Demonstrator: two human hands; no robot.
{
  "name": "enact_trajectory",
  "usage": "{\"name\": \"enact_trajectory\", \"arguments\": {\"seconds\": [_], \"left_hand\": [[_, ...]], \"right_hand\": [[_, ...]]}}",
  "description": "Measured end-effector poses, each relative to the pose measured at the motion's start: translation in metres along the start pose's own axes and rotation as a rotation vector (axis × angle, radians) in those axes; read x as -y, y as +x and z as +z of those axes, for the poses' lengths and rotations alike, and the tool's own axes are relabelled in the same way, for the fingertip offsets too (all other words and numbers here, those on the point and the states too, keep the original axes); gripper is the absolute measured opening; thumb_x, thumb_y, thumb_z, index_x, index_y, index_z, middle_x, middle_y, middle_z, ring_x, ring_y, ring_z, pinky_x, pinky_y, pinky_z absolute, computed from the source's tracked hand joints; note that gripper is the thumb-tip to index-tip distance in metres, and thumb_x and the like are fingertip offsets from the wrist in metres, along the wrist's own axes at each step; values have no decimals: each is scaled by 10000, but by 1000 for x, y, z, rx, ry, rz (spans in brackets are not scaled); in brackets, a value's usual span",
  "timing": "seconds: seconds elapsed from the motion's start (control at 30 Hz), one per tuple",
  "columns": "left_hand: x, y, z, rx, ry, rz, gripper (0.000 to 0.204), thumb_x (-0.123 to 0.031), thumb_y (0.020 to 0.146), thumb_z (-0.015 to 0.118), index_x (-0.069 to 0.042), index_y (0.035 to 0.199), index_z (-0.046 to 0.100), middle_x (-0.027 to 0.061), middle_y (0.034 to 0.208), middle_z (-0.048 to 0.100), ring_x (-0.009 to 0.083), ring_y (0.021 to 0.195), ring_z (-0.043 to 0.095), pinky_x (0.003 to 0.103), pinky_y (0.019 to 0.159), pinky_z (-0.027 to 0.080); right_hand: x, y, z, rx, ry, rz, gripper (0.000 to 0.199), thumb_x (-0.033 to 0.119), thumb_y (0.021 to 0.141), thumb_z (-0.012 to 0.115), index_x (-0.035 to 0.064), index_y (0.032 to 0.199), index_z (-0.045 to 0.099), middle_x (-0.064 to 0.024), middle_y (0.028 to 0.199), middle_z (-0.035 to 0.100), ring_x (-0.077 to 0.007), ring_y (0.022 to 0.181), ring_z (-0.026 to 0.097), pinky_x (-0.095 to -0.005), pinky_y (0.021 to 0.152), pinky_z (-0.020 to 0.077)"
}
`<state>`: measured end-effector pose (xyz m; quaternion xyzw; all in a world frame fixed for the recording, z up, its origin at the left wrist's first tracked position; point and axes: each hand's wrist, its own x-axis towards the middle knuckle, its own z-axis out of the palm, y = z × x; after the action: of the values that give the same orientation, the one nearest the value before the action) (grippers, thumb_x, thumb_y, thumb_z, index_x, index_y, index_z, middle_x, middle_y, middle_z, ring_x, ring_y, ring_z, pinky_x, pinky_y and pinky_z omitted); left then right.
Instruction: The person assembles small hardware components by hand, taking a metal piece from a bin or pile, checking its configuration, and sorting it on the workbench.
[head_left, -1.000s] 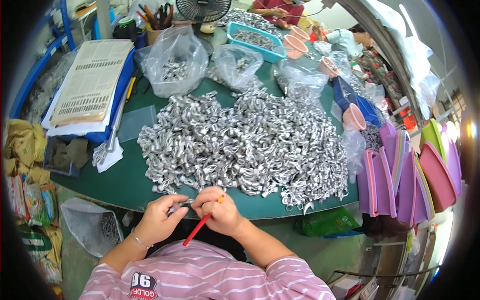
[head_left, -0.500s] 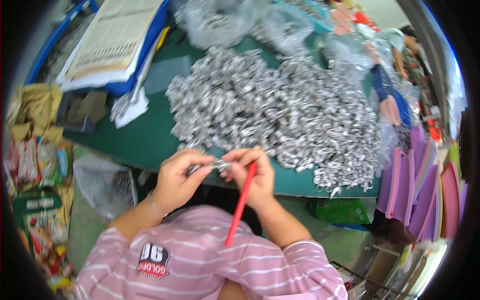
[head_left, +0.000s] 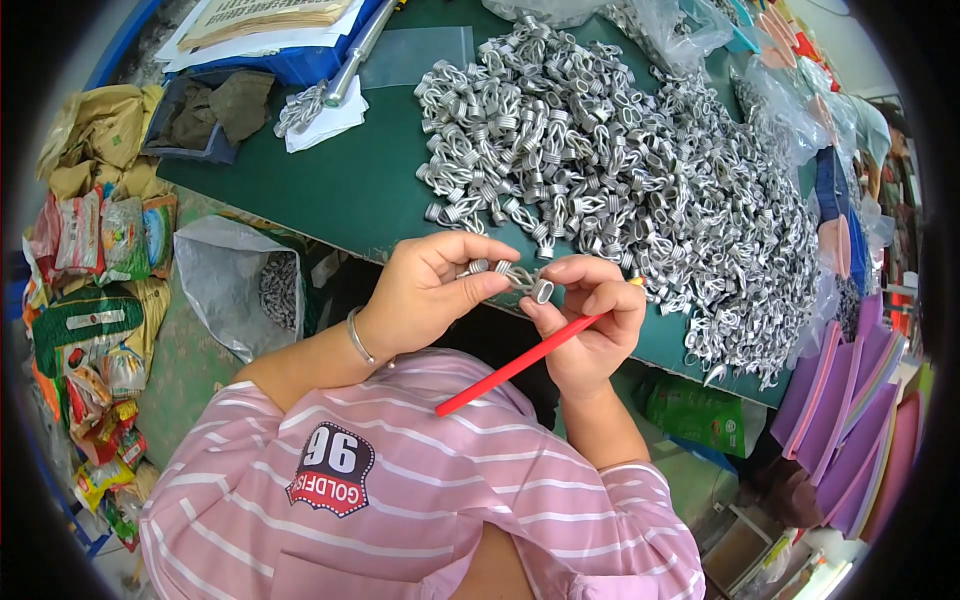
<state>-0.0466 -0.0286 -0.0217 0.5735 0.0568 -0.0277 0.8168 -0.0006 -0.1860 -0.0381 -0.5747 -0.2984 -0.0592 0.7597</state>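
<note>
My left hand [head_left: 415, 300] pinches small silver metal loop fittings [head_left: 515, 275], with ribbed collars and twisted loops, between thumb and fingers. The thumb and fingertips of my right hand [head_left: 592, 325] grip the other end of these pieces. Also held in my right hand is a long red stick [head_left: 515, 367] with a yellow tip, slanting down toward my chest. Both hands are just off the table's near edge. Beyond them lies a large heap of similar metal fittings [head_left: 620, 160] on the green table [head_left: 300, 200].
At the far left of the table are a grey-blue box [head_left: 215, 148] with dark lumps, white paper [head_left: 340, 122], and a metal rod [head_left: 360, 55]. A plastic-lined bag [head_left: 215, 270] with metal pieces stands below. Purple foam sheets [head_left: 835, 400] are at the right.
The view has shifted, so the table and heap appear farther right. My hands still hold the metal fittings, and the red stick now lies at a flatter slant.
</note>
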Motion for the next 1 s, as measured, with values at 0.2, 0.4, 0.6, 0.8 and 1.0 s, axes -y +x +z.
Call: {"name": "enact_trajectory", "arguments": {"seconds": [0.2, 0.4, 0.6, 0.8, 1.0], "left_hand": [[5, -1, -9, 92, -60, -149, 205, -41, 835, 566, 24, 1030, 566, 49, 815, 602, 83, 718, 577, 170, 531, 438], [-3, -3, -21, -27, -647, -142, 218, -95, 881, 484, -13, 1082, 496, 114, 927, 545, 211, 803, 613, 265, 555, 520], [3, -9, -27, -1, -480, -73, 92, -74, 856, 530, -39, 921, 476, 51, 841, 485, 59, 537, 406, 175, 399, 291], [-1, -3, -5, -38, -78, -110, 344, -13, 802, 601, -16, 1126, 487, 10, 808, 533, 11, 486, 390, 148, 405, 286], [5, 3, -1, 22, 82, 142, 240, -19, 779, 633, -1, 1014, 587, 38, 857, 571, 70, 682, 518, 181, 598, 417]], "right_hand": [[3, 5, -1, 107, -108, -139, 386, -56, 672, 701, 75, 770, 352, -176, 875, 602, -268, 805, 587, -345, 692, 472], [-3, 30, -9, 207, -854, -226, 247, -18, 647, 678, 70, 706, 455, -71, 860, 621, -258, 721, 541, -365, 675, 389], [-10, 34, -1, 358, -1191, -223, 147, 81, 667, 627, 87, 735, 497, -2, 865, 601, -238, 829, 508, -375, 706, 339], [-2, 20, -6, 53, -196, 252, 231, -43, 798, 585, 43, 741, 378, -149, 848, 593, -124, 616, 567, -222, 545, 472], [1, 3, -4, 41, 430, 607, 186, -17, 845, 529, 58, 778, 373, -169, 910, 583, -145, 684, 610, -232, 598, 513]]}}
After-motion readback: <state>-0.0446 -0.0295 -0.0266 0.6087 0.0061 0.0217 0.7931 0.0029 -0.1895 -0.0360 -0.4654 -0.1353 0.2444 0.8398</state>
